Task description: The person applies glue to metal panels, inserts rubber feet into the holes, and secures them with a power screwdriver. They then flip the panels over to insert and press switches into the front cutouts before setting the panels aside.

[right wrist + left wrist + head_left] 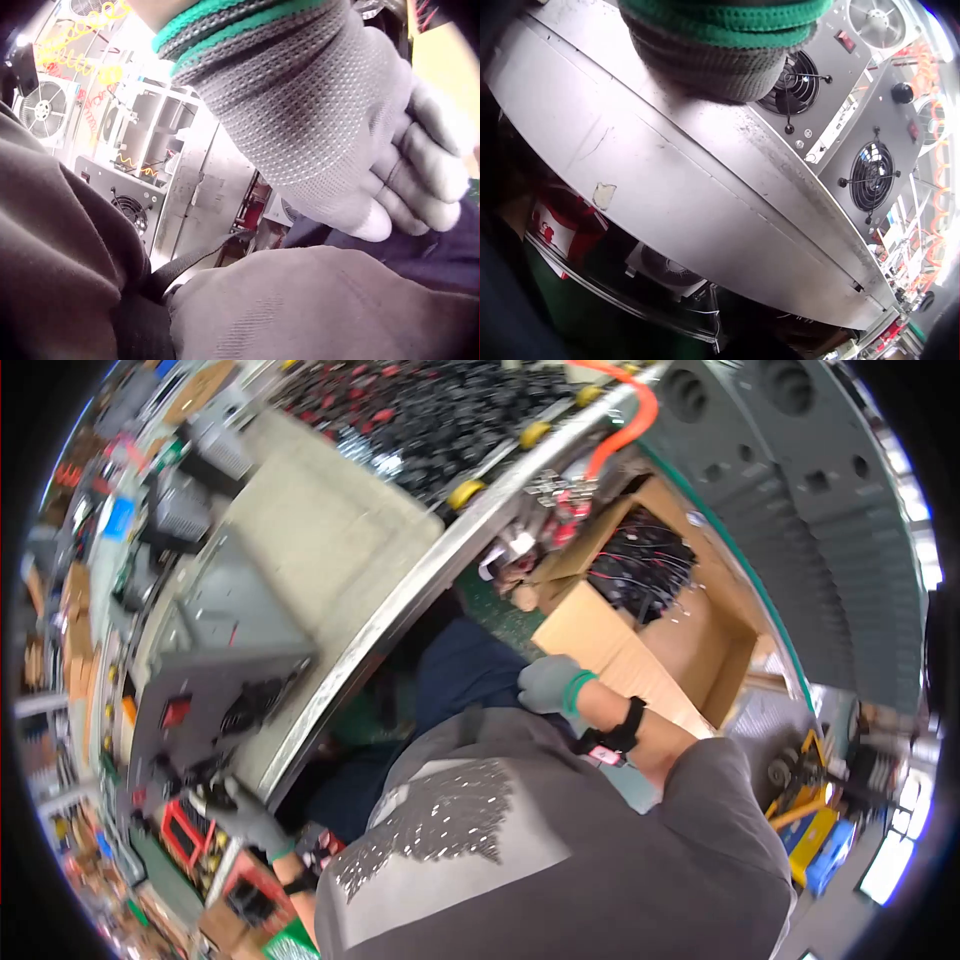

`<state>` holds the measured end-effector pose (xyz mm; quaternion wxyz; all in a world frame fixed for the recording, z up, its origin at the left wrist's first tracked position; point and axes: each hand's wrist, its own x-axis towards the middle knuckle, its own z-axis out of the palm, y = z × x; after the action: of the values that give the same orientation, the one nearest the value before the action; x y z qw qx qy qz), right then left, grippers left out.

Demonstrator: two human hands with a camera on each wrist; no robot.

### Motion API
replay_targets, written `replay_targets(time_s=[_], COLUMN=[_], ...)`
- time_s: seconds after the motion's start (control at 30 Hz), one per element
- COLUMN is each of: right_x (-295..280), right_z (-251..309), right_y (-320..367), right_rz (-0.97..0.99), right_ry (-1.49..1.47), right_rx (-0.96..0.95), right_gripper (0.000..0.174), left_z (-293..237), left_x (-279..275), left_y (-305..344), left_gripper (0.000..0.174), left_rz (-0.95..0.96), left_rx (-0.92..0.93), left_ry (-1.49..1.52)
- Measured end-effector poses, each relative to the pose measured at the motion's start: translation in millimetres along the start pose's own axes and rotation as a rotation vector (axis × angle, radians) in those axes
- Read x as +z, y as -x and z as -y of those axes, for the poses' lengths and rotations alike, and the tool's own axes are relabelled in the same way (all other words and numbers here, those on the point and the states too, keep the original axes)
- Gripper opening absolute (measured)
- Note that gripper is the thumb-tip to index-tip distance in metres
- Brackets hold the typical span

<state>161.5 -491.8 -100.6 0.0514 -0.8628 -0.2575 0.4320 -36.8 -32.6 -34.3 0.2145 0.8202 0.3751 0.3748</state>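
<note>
My left hand (245,818), in a grey knit glove with a green cuff, is at the lower edge of a dark panel (205,710) with a red switch and a fan. In the left wrist view its glove (712,67) overlaps the metal bench edge (667,202), close to a fan guard (791,86); the fingers are hidden there, and I cannot tell whether they grip anything. My right hand (550,685), gloved alike, is over the dark trousers (465,670). Its fingers (431,169) hang loosely curled with nothing in them in the right wrist view.
An open cardboard box (720,640) holding black wired parts (645,560) stands at the right. Behind the bench rail lie many black and red pieces (420,420). Grey corrugated panels (830,510) rise at far right, and an orange hose (640,410) hangs above the box.
</note>
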Motion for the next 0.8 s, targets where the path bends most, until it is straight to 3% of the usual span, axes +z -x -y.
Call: replay_targets(time_s=[0.03,0.1,0.27,0.5,0.57,0.7,0.8], right_x=[-5,-2,1,-7,-13,-61,-124], right_z=[3,1,-2,2,11,40,95], right_y=[2,-1,0,9,10,29,75], right_rz=[0.000,0.010,0.016,-0.158,-0.122,-0.060,-0.339], right_ry=[0.019,0.064,0.201,0.221,0.159,0.315,0.492], right_rx=[-0.002,-0.028,-0.077,-0.254,-0.239,-0.251,-0.446], right_gripper=[0.034,0.034,0.031,0.027,0.028,0.031,0.031], left_z=[-2,10,7,-9,-9,-1,7], left_x=[0,5,10,6,3,5,8], left_y=[-1,-2,-2,-1,0,0,1], left_gripper=[0.064,0.062,0.065,0.065,0.068,0.068,0.064], left_rz=[-0.026,-0.017,-0.045,-0.099,-0.101,-0.154,-0.197], left_rx=[0.032,-0.051,-0.008,0.001,-0.002,0.049,0.099], left_ry=[-0.091,0.180,0.273,0.134,0.054,-0.070,-0.098])
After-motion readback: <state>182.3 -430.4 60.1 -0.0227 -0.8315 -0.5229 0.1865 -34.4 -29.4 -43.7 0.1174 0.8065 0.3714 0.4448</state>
